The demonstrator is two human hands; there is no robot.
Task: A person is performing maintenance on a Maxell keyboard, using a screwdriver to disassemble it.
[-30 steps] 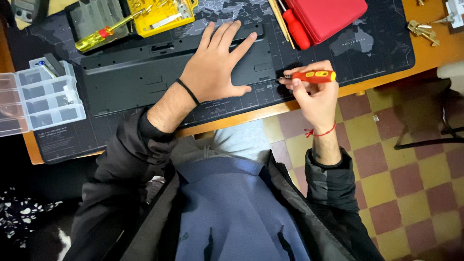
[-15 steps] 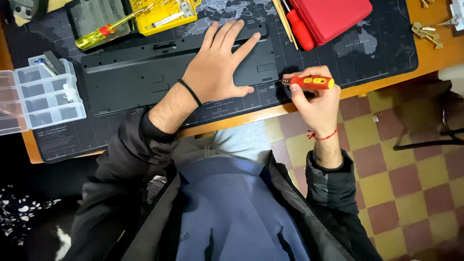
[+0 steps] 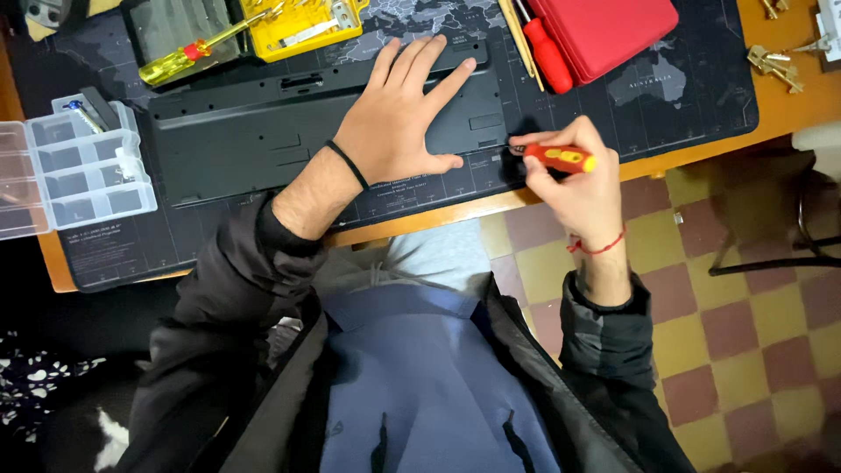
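Two bare hands work over a dark desk mat (image 3: 683,96) printed with a world map. The left hand (image 3: 399,118) lies flat, fingers spread apart, pressing on the back of an upturned black keyboard (image 3: 245,140) that lies along the mat's near edge. The right hand (image 3: 574,180) has its fingers closed tight around a small red-and-yellow screwdriver (image 3: 561,158), held almost level at the keyboard's right end; the tip is dark and thin against the black plastic, so whether it touches the casing or a screw cannot be made out. The hand covers much of the handle.

Beyond the keyboard, a yellow-handled screwdriver (image 3: 188,54) lies slanted across a grey tray, next to a yellow parts tray (image 3: 298,24) cut off by the upper frame edge. A red case (image 3: 613,31), also cropped at the top, rests on the mat with a red-handled tool (image 3: 547,52) just beside it. A clear compartment box (image 3: 74,166) runs out of view on the left; its small contents are hard to identify. Some keys (image 3: 771,66) lie on the bare wooden desk, well apart from both hands.
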